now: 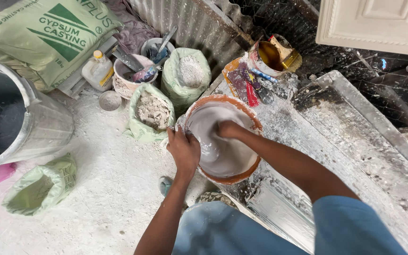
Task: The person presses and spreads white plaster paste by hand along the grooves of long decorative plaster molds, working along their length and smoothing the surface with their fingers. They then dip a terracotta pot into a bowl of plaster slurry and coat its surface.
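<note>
An orange-rimmed basin (pixel 251 114) full of wet grey plaster sits on the edge of a plaster-crusted worktable (pixel 355 141). My left hand (pixel 183 149) grips the basin's near-left rim. My right hand (pixel 230 129) is sunk into the wet mix near the basin's middle, its fingers hidden in the plaster, so I cannot see whether they are closed.
Two open green sacks of powder and chunks (pixel 153 113) (pixel 187 71) stand left of the basin, with a pail of tools (pixel 133 73), a bottle (pixel 98 70) and a large printed sack (pixel 48 33). A metal drum (pixel 43 125) and another small sack (pixel 41 186) are at left. Scrapers (pixel 251 85) lie behind the basin.
</note>
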The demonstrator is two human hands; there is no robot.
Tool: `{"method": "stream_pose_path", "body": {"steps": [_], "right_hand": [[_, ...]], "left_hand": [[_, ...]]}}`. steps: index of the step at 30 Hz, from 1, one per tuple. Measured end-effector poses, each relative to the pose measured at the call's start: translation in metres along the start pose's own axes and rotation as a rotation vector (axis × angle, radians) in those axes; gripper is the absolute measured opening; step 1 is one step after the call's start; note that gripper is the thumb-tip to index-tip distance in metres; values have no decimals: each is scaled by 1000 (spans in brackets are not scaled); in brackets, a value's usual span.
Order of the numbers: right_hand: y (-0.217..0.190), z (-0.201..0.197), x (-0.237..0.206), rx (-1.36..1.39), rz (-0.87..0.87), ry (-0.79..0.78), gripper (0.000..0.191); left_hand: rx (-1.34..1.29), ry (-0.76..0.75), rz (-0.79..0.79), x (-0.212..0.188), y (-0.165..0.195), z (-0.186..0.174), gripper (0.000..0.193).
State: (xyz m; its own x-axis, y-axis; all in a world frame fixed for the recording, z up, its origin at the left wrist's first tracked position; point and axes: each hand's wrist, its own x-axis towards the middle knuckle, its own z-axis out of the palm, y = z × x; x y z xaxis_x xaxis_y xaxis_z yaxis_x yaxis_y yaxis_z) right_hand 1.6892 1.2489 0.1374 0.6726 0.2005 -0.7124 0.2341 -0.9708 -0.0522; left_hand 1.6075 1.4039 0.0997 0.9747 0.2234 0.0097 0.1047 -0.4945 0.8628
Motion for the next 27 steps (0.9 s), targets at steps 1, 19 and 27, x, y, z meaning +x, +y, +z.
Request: {"method": "stream_pose_path", "body": {"steps": [1,19,27], "right_hand": [[-8,-8,9,40,-14,54,30],[0,-56,44,53,-81,-368,31],[-9,85,-35,486,194,53,32]], "left_hand": [[1,18,26,0,1,-1,38],[3,93,113,-2,2,-4,41],[-26,95,13,-3,8,-2,36]]}}
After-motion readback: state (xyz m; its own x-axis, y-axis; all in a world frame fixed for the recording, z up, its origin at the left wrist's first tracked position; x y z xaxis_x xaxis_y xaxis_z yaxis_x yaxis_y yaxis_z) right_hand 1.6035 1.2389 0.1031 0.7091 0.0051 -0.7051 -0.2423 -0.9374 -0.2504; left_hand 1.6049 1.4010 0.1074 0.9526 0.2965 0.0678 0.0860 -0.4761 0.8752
